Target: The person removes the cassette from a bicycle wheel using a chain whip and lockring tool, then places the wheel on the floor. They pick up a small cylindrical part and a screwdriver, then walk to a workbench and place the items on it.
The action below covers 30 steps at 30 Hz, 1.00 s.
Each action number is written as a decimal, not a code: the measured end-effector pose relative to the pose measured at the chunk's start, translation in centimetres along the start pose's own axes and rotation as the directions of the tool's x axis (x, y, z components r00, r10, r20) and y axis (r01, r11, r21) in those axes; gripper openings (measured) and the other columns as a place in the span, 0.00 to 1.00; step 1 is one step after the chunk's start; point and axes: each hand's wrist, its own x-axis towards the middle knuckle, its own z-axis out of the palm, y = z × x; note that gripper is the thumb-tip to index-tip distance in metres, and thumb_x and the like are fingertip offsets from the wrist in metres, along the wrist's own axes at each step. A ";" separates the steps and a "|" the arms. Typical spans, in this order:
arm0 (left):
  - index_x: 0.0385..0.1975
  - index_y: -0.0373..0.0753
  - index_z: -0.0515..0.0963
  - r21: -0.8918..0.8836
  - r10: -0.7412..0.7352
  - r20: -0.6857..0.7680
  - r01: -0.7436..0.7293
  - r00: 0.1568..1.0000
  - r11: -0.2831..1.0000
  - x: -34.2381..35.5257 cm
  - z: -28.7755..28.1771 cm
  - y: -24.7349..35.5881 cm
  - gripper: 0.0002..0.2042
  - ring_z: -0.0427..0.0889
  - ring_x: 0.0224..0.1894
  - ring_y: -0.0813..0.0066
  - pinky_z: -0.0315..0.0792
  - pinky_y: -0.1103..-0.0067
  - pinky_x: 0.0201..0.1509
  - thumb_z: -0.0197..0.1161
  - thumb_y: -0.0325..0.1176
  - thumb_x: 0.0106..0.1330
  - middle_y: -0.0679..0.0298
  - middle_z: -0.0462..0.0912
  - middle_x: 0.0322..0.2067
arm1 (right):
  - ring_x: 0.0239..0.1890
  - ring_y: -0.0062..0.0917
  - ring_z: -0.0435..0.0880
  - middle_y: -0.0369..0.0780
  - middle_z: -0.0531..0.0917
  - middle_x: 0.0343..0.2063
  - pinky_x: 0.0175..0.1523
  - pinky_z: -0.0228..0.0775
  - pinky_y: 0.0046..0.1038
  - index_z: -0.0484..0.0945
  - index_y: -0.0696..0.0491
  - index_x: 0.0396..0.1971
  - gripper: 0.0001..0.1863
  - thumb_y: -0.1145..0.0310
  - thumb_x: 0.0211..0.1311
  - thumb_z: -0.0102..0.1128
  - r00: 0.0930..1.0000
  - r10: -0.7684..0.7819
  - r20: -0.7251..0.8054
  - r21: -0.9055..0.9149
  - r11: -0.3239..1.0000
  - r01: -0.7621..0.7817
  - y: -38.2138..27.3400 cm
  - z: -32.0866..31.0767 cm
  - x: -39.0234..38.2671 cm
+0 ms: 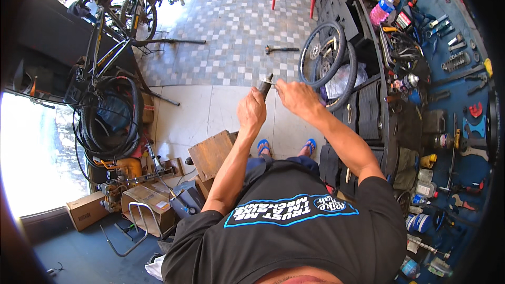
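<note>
Out in front of me, above the tiled floor, my left hand point(251, 110) is closed round a short dark cylindrical part point(266, 85). This part tilts up and away, and narrows at its far tip. A small pale piece shows beside its upper end; what it is I cannot make out. Close to that end, on the right, my right hand point(295, 96) has its fingers pinched together. A thin light-coloured bit shows at these fingertips, too small to name. The palm side of both hands is hidden.
A bicycle frame point(123, 37) and tyres point(108, 121) stand on the left, with a wooden box point(211, 153) nearer. Two wheels point(322, 55) lean against the dark cabinet at right. A hammer-like tool point(282, 49) lies on the floor. Tools crowd the blue bench point(476, 100).
</note>
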 end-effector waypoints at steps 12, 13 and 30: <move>0.23 0.28 0.81 -0.352 -0.350 0.183 0.394 0.919 0.849 0.6 1.8 -1.4 0.36 0.81 0.25 0.45 0.73 0.57 0.36 0.34 0.53 0.78 0.43 0.81 0.21 | 0.29 0.54 0.87 0.54 0.85 0.22 0.35 0.80 0.54 0.75 0.53 0.41 0.13 0.58 0.77 0.50 0.996 0.007 -0.093 0.061 0.998 -0.001 -0.4 1.5 -0.7; 0.23 0.28 0.81 -0.359 -0.372 0.209 0.425 0.904 0.831 0.7 2.1 -1.7 0.36 0.80 0.23 0.49 0.73 0.59 0.35 0.34 0.53 0.78 0.46 0.81 0.20 | 0.28 0.54 0.87 0.54 0.85 0.23 0.34 0.81 0.53 0.75 0.53 0.41 0.13 0.58 0.77 0.50 0.995 0.013 -0.097 0.038 0.999 -0.009 0.1 1.9 -0.6; 0.21 0.35 0.74 -0.583 -0.419 0.430 0.601 0.799 0.547 0.5 2.3 -2.0 0.29 0.64 0.12 0.72 0.58 0.71 0.17 0.37 0.51 0.75 0.62 0.69 0.14 | 0.28 0.50 0.87 0.50 0.85 0.25 0.32 0.79 0.51 0.75 0.52 0.40 0.10 0.61 0.76 0.51 0.992 -0.048 -0.115 -0.084 0.996 0.039 -0.4 2.0 -2.7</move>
